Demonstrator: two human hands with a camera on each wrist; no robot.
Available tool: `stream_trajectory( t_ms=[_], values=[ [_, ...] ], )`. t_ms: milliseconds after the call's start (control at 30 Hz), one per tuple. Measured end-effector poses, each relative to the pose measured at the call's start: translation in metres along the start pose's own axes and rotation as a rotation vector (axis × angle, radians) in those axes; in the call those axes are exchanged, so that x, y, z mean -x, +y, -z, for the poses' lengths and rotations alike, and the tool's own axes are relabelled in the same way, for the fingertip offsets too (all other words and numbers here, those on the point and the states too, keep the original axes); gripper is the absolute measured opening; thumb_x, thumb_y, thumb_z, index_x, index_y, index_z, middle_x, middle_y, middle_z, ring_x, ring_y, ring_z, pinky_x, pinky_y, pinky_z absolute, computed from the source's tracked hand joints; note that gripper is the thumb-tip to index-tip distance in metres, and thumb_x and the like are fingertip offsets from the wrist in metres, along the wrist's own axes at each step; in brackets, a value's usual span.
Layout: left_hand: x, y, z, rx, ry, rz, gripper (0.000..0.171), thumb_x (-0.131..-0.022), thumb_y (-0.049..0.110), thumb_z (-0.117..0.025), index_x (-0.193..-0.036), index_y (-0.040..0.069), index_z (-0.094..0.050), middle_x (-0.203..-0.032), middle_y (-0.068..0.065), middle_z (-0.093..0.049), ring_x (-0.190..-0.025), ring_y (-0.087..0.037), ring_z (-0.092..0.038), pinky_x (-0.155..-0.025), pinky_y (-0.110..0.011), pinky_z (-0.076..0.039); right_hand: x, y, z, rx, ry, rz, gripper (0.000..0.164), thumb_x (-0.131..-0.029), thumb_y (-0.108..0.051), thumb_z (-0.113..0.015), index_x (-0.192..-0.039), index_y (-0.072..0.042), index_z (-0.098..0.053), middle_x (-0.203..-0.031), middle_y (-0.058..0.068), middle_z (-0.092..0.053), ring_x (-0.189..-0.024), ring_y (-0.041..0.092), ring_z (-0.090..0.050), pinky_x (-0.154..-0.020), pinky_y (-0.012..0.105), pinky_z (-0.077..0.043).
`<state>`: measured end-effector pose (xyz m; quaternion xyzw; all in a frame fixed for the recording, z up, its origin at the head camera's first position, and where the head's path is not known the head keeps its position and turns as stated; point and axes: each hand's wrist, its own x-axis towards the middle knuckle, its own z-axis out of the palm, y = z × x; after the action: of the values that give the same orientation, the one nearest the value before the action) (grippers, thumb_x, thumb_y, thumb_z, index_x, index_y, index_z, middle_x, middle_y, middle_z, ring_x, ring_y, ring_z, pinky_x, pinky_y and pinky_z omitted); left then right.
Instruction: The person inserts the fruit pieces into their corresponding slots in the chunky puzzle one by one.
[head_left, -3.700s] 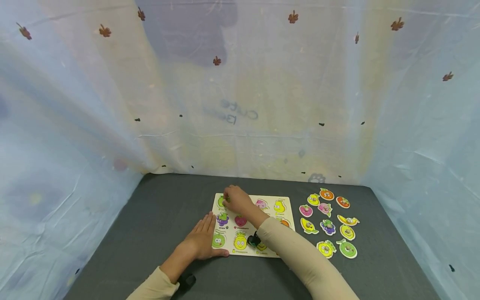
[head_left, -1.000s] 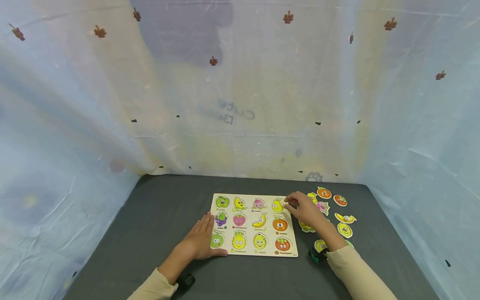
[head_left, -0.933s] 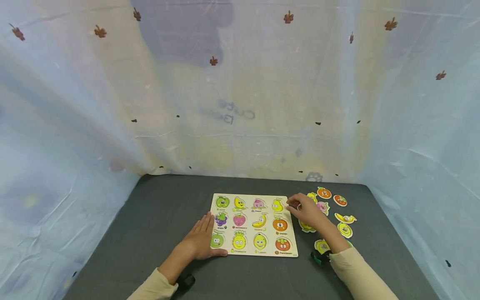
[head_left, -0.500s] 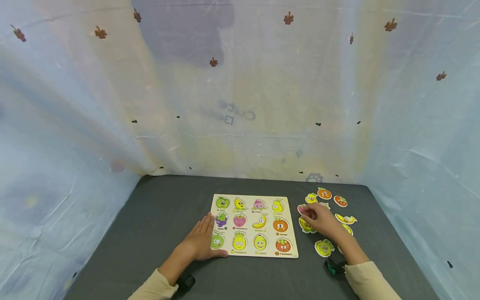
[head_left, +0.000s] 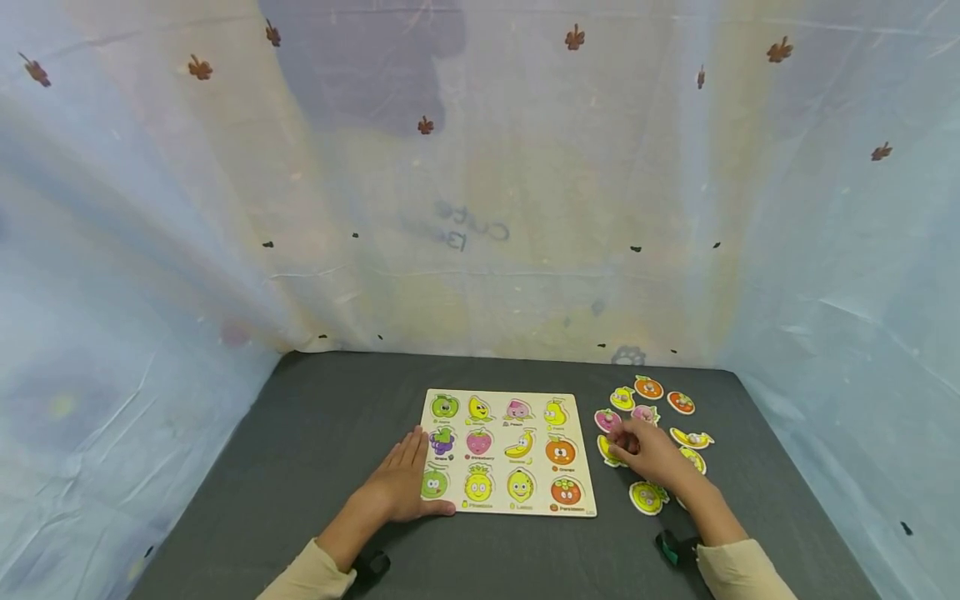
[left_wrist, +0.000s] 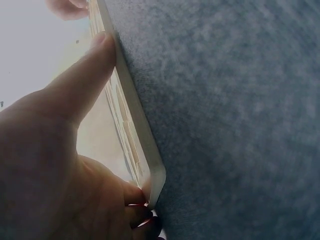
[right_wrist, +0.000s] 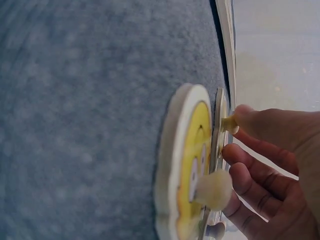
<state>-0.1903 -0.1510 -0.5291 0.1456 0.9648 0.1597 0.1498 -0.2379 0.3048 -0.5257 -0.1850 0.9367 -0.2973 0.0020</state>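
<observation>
On the dark table lies a fruit puzzle board point(head_left: 498, 467) with rows of printed fruit. My left hand point(head_left: 401, 483) rests along its left side, fingers straight, thumb on the front edge; the left wrist view has that thumb point(left_wrist: 85, 75) against the board's rim. To the right, my right hand point(head_left: 651, 454) is over the loose pieces. Its thumb and forefinger pinch the knob of the yellow mango piece point(head_left: 606, 451), and that knob point(right_wrist: 229, 123) shows between them in the right wrist view. The pink strawberry piece point(head_left: 607, 420) lies just behind. My right hand hides some pieces.
Around my right hand lie the pineapple piece point(head_left: 647, 497), pear piece point(head_left: 622, 398), orange piece point(head_left: 648, 387), persimmon piece point(head_left: 681, 402), peach piece point(head_left: 645, 413), banana piece point(head_left: 692, 438) and a partly covered lemon piece point(head_left: 695, 459). A pale curtain point(head_left: 480, 250) encloses the table's back and sides.
From the board's upper left, my right hand has moved right to the loose pieces, past the strawberry piece to the mango piece. My left hand has stayed on the board.
</observation>
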Motion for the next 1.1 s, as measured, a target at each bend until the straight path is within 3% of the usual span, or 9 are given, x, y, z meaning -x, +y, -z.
stream_trajectory(
  t_ms=[267, 433, 1100],
  values=[
    [-0.013, -0.018, -0.020, 0.006, 0.055, -0.031, 0.136, -0.080, 0.078, -0.079, -0.168, -0.008, -0.019, -0.177, -0.026, -0.013, -0.164, -0.044, -0.015, -0.132, -0.058, -0.018, 0.003, 0.000, 0.000, 0.026, -0.012, -0.010, 0.010, -0.095, -0.015, -0.083, -0.098, -0.012, -0.074, -0.083, -0.007, -0.061, -0.071, 0.006, -0.050, -0.062, 0.028, -0.045],
    [-0.017, -0.021, -0.025, -0.004, 0.072, -0.038, 0.136, -0.080, 0.077, -0.081, -0.167, -0.008, -0.020, -0.176, -0.027, -0.014, -0.163, -0.045, -0.017, -0.132, -0.058, -0.020, 0.006, 0.000, 0.000, 0.016, -0.017, -0.025, 0.010, -0.096, -0.015, -0.083, -0.096, -0.013, -0.073, -0.083, -0.006, -0.060, -0.071, 0.007, -0.051, -0.062, 0.028, -0.046],
    [-0.004, -0.006, -0.009, 0.018, 0.043, -0.030, 0.138, -0.081, 0.079, -0.078, -0.167, -0.009, -0.016, -0.176, -0.028, -0.012, -0.163, -0.045, -0.015, -0.132, -0.060, -0.016, 0.003, -0.002, -0.004, 0.003, -0.005, -0.016, 0.013, -0.095, -0.013, -0.083, -0.093, -0.012, -0.070, -0.084, -0.003, -0.058, -0.073, 0.009, -0.051, -0.063, 0.028, -0.045]
  ],
)
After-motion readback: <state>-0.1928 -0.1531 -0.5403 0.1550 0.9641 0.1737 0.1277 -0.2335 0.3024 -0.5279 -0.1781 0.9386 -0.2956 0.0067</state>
